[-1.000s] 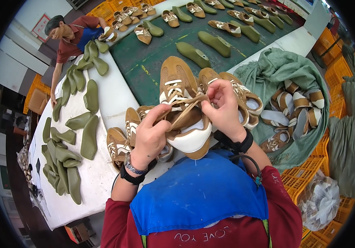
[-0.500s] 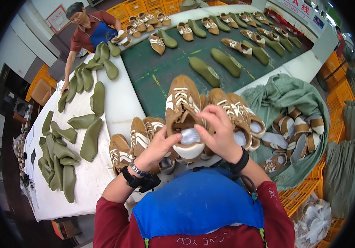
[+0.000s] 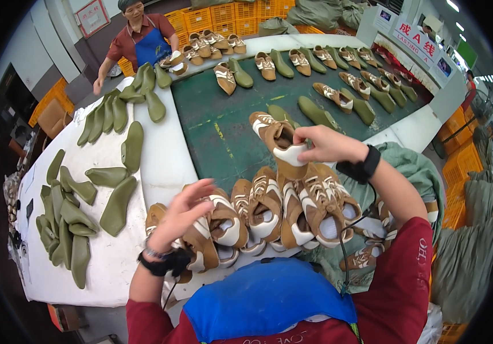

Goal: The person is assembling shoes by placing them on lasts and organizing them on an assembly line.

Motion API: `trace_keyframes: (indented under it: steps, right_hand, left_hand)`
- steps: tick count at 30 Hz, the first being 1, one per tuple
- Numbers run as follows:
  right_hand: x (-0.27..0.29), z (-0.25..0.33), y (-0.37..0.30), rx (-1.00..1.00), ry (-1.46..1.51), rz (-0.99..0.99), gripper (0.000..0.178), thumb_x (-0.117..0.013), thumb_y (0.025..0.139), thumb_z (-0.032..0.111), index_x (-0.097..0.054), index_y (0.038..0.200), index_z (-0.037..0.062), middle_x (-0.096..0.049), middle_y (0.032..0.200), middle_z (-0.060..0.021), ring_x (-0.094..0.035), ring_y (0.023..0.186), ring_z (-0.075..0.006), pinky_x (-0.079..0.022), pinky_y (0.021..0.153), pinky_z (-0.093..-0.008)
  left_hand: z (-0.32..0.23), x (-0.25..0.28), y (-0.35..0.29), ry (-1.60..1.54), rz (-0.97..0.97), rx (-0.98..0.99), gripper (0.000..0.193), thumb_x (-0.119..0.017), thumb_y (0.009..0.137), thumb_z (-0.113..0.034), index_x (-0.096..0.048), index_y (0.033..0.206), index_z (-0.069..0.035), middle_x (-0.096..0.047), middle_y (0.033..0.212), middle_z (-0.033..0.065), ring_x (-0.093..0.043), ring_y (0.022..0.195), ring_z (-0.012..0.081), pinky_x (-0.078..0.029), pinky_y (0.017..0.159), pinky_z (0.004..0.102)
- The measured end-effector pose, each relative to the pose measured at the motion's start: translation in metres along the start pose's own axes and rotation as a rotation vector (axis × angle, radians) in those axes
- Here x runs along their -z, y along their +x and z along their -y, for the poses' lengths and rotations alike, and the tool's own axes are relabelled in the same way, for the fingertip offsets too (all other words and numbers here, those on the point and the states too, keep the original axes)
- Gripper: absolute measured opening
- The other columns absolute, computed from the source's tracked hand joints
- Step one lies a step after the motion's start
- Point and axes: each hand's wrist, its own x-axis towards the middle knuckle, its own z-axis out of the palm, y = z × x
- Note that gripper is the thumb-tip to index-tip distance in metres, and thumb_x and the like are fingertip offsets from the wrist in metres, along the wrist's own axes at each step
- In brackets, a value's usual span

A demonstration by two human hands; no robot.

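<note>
My right hand (image 3: pixel 324 144) is closed on the heel of a brown sneaker (image 3: pixel 271 133) with white stripes, held up over the near edge of the green conveyor belt (image 3: pixel 200 103). A row of similar brown and white sneakers (image 3: pixel 264 207) stands close together in front of me, openings facing my way. At the left end of that row, my left hand (image 3: pixel 184 211) hovers with its fingers apart, holding nothing. Two olive green shoe lasts (image 3: pixel 317 112) lie on the belt beyond the held sneaker, one partly hidden by it.
More lasts (image 3: pixel 74 215) lie in groups on the white table (image 3: pixel 120 269) at left. Sneakers paired with lasts line the belt's far side. A green sack (image 3: pixel 412 166) holding shoes sits at right by orange crates (image 3: pixel 460 157). Across the table stands a co-worker (image 3: pixel 146 34).
Both hands held the sneaker close before me. My left hand has let go and moved left, while my right hand has carried the sneaker forward over the belt. The co-worker has straightened up.
</note>
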Motion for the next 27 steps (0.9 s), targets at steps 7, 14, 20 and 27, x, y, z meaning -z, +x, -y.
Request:
trace_keyframes:
  steps: [7, 14, 20, 27]
  right_hand:
    - [0.004, -0.152, 0.058, -0.325, -0.182, -0.019, 0.024, -0.067, 0.067, 0.014, -0.055, 0.085, 0.0050, -0.060, 0.084, -0.0135, -0.060, 0.078, -0.0283, -0.046, 0.068, -0.0366]
    - [-0.016, -0.272, 0.089, -0.539, -0.495, -0.300, 0.024, -0.063, 0.071, 0.014, -0.055, 0.092, 0.0050, -0.061, 0.091, -0.0184, -0.059, 0.090, -0.0331, -0.048, 0.078, -0.0414]
    - [-0.051, -0.332, 0.129, -0.558, -0.335, -0.257, 0.018, -0.059, 0.075, 0.006, -0.056, 0.093, 0.0052, -0.060, 0.093, -0.0187, -0.059, 0.092, -0.0333, -0.047, 0.081, -0.0409]
    - [-0.093, -0.360, 0.149, -0.448, -0.123, -0.630, 0.042, -0.061, 0.077, 0.014, -0.049, 0.117, 0.0131, -0.047, 0.115, -0.0202, -0.056, 0.096, -0.0366, -0.047, 0.084, -0.0412]
  left_hand:
    - [0.050, 0.087, -0.081, 0.135, -0.580, 0.141, 0.037, -0.056, 0.085, -0.004, -0.047, 0.121, 0.003, -0.060, 0.103, 0.0103, -0.056, 0.093, 0.0147, -0.045, 0.083, 0.0260]
    - [0.076, 0.080, -0.116, 0.109, -0.778, 0.324, 0.035, -0.055, 0.085, -0.009, -0.049, 0.118, 0.002, -0.062, 0.096, 0.0066, -0.056, 0.087, 0.0115, -0.042, 0.074, 0.0225]
    - [0.057, 0.054, -0.094, 0.119, -0.806, 0.430, 0.035, -0.054, 0.084, -0.006, -0.050, 0.117, 0.002, -0.062, 0.095, 0.0075, -0.056, 0.087, 0.0122, -0.043, 0.077, 0.0226]
    - [0.031, 0.036, -0.075, 0.219, -0.704, 0.483, 0.034, -0.053, 0.090, -0.011, -0.049, 0.121, 0.003, -0.061, 0.109, 0.0124, -0.056, 0.100, 0.0173, -0.043, 0.086, 0.0278]
